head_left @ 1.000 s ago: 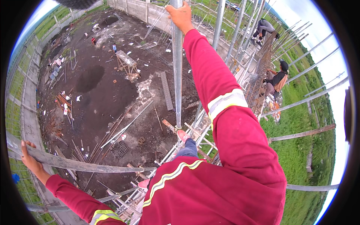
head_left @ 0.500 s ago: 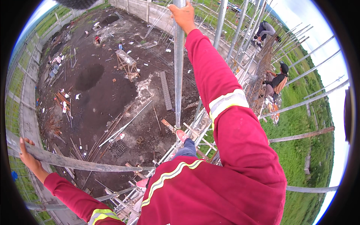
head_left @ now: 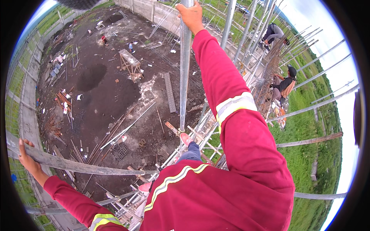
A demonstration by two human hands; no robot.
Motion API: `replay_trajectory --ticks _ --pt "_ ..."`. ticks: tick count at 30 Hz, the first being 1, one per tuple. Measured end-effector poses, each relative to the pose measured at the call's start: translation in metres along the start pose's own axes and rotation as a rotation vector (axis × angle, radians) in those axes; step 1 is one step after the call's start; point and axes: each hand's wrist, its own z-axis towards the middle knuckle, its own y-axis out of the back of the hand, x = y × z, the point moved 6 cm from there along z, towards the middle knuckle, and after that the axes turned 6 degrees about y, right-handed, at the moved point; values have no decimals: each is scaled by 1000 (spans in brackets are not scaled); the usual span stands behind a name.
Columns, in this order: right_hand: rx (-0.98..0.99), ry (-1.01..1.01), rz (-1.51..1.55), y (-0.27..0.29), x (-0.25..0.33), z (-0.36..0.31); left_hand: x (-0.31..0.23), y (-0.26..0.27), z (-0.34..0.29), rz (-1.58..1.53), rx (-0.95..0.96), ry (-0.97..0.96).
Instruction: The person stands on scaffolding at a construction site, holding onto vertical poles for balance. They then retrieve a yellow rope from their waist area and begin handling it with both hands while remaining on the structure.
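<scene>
At the top, my right hand [head_left: 190, 16] is closed around an upright grey steel pole [head_left: 185, 77], the arm stretched far out in a red sleeve with a reflective band. Low at the left, my left hand [head_left: 31, 161] grips a second grey steel pole [head_left: 88, 168], which runs from the left rim to a joint near my body. The palm side of that grip is partly hidden. Beneath me, a foot in a pinkish-red shoe [head_left: 186, 139] stands on the scaffold beside the foot of the upright pole. My other shoe [head_left: 145, 187] shows further back on the framework.
More upright poles [head_left: 228, 25] rise beyond my right hand. Two co-workers [head_left: 273, 32] are at rebar along the wall at the right. Far below lies dark ground with a wooden trestle table [head_left: 129, 57], a perforated metal plank [head_left: 169, 92] and scattered poles. Poles [head_left: 314, 139] jut out over grass at right.
Both hands keep their holds on the poles. My view has shifted only slightly. Down on the ground, two small distant figures have moved a little.
</scene>
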Motion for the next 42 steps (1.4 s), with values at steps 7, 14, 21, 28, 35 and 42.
replay_trajectory --ticks 7,14,21,28,35,42 --pt "-48 -267 286 10 10 -5 0 0 2 21 -6 4" --pt "-34 -239 326 25 36 -8 -18 -22 -23 30 -15 -68" --pt "33 -311 282 21 16 -6 -38 -51 -55 38 1 -114" --pt "43 -366 205 29 28 -9 -43 -58 -63 58 -11 -123" --pt "77 -362 204 27 28 -7 -45 -59 -65 77 -16 -135" --pt "49 -386 270 23 18 -9 -45 -61 -66 53 -30 -123"
